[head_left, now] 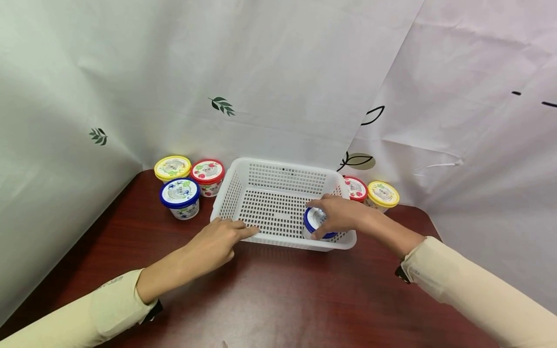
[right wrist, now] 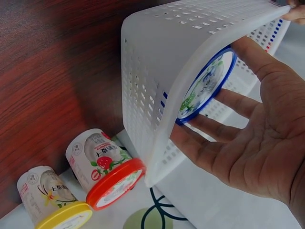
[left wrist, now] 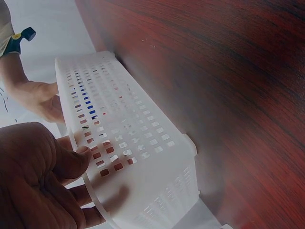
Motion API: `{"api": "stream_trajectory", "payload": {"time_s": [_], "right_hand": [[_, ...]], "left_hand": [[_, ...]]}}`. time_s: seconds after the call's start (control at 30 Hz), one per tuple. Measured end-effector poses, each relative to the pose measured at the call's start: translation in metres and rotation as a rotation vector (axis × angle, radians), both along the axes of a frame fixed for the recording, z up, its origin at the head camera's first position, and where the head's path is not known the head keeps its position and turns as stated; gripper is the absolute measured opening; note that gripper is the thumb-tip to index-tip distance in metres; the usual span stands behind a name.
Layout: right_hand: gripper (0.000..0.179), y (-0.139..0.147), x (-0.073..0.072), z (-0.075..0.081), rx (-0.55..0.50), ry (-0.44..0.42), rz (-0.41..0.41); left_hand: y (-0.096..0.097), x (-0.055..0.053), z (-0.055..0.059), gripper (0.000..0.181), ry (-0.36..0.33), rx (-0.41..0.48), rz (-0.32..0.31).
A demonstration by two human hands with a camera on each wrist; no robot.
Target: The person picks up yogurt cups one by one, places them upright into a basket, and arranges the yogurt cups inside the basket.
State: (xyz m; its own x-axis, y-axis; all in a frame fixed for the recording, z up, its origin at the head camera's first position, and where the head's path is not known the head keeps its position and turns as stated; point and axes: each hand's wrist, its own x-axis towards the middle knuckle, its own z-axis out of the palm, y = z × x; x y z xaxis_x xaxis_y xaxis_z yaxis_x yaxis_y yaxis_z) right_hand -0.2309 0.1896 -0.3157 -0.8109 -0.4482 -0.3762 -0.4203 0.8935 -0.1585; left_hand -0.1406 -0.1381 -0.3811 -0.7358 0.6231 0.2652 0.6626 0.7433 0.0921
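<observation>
A white perforated plastic basket stands on the table. My left hand pinches its near rim toward the left corner; in the left wrist view the thumb lies outside the wall and the fingers reach inside. Within the basket's right end sits a yogurt tub with a blue lid. Reaching over the basket from the right, my right hand grips this tub from above. The right wrist view shows the thumb and fingers spread round the edge of the blue lid; the basket wall hides most of the tub's body.
Left of the basket stand a yellow-lidded tub, a red-lidded tub and another blue-lidded tub. Beyond its right end are a red-lidded tub and a yellow-lidded tub. A white curtain hangs behind the dark red table.
</observation>
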Motion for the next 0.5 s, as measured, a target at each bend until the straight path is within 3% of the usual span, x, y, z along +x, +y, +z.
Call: {"api": "stream_trajectory", "payload": {"time_s": [0.5], "right_hand": [[0.093,-0.0003,0.0,0.0006,0.0,-0.001,-0.002]], "left_hand": [[0.0006,0.001,0.0008,0.064,-0.012,-0.005,0.012]]}}
